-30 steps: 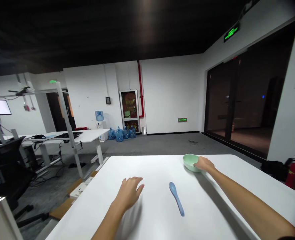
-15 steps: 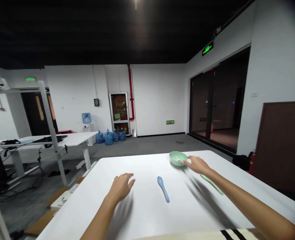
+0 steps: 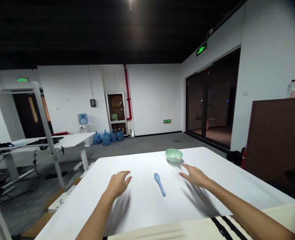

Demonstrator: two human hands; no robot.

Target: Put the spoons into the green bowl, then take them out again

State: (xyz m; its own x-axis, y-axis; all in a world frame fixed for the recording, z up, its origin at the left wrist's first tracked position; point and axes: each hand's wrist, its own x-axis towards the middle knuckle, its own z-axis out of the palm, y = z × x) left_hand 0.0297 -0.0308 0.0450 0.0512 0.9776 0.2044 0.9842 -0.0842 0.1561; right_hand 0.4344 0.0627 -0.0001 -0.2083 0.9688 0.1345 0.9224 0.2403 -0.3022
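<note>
The blue spoon (image 3: pixel 160 184) lay flat on the white counter (image 3: pixel 137 213), between the two hands. Its long axis ran nearly front to back: the wide end pointed away from the person and a little to the left, and the handle end pointed toward the person and a little to the right. Beyond it and to the right, a green bowl (image 3: pixel 174 155) stood upright near the far edge. Past the counter, on the left side of the room, there was a second white table (image 3: pixel 69 140), and blue water bottles (image 3: pixel 106 138) stood on the floor by the far wall. A glass door (image 3: pixel 207 100) was on the right.

The left hand (image 3: pixel 117 184) held nothing, and its fingers (image 3: pixel 126 177) were a little curved. The right hand (image 3: pixel 196 177) held nothing too, its fingers (image 3: pixel 185 170) were spread, and they were near the bowl but did not touch it.
</note>
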